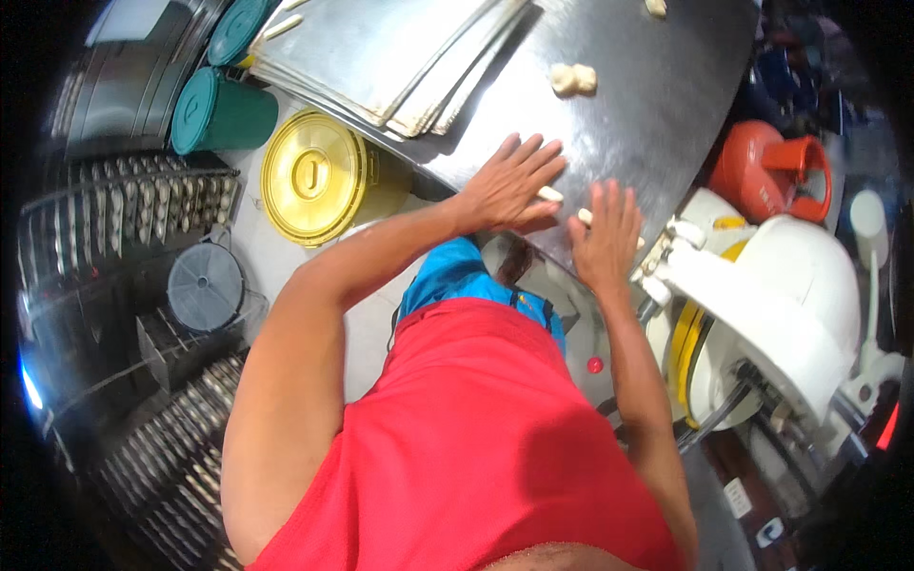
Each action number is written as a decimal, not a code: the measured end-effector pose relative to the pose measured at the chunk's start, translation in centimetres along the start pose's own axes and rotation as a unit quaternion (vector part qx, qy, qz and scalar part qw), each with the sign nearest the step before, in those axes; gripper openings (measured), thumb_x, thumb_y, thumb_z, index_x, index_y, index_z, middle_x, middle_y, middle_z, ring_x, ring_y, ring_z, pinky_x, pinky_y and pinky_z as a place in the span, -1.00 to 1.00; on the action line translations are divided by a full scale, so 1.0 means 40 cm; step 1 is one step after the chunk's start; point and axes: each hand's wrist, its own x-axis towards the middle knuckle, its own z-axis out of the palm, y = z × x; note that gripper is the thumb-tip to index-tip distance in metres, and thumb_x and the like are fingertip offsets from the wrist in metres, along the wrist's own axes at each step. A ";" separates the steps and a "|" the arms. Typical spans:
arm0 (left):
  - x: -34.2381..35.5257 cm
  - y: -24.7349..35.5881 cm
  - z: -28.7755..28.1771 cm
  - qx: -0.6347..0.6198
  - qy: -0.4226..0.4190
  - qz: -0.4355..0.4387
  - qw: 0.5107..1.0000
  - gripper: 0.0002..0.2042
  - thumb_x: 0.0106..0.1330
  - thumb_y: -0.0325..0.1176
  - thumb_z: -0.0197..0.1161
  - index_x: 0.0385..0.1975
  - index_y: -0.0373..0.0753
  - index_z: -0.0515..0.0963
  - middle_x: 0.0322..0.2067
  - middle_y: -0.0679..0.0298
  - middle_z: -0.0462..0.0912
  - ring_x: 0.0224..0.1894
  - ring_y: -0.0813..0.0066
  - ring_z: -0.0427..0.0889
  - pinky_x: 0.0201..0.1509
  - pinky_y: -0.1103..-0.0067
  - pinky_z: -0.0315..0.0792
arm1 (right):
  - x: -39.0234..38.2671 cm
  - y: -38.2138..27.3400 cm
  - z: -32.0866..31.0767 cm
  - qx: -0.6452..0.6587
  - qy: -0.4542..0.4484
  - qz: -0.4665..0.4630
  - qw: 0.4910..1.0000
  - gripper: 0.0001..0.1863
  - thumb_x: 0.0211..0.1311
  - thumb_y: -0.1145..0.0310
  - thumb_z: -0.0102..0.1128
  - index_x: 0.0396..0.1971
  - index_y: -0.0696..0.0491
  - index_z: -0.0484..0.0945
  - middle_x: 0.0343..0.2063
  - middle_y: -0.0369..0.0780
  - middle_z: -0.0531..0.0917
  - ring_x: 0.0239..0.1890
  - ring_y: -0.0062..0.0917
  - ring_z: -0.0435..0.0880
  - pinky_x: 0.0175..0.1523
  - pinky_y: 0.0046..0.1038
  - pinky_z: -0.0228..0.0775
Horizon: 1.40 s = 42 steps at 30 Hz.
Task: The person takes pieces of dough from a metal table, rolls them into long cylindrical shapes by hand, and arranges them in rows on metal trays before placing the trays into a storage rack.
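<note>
My left hand (514, 186) lies flat on the metal table with its fingers stretched and spread. A pale strip of dough (549, 194) shows at its thumb side, partly under the palm. To the right, my right hand (607, 233) also rests flat, fingers extended, pointing away from me. Another dough end (586, 217) sticks out at its left side, and a small pale tip (640, 243) shows at its right; the part between is hidden under the hand. Farther off on the table sits a joined pair of dough lumps (573, 80), with one more lump (656, 9) at the top edge.
Stacked baking trays (352, 57) occupy the table's left, with dough sticks (284, 26) on the top one. Left of the table stand a yellow lidded bucket (314, 178) and green bins (224, 112). At right are a white machine (781, 295) and an orange gas cylinder (762, 171).
</note>
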 end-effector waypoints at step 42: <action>-0.253 -0.629 -0.390 -0.088 0.208 -0.199 0.954 -0.69 0.25 -0.41 0.37 0.00 -0.24 0.65 -0.13 0.14 0.70 -0.07 0.18 0.67 0.02 0.40 0.56 | 0.755 -0.546 0.026 0.249 -0.028 -0.311 0.917 -0.77 0.11 0.33 0.41 -0.26 0.12 0.71 -0.31 -0.10 0.68 -0.17 -0.10 0.59 0.00 -0.15 0.45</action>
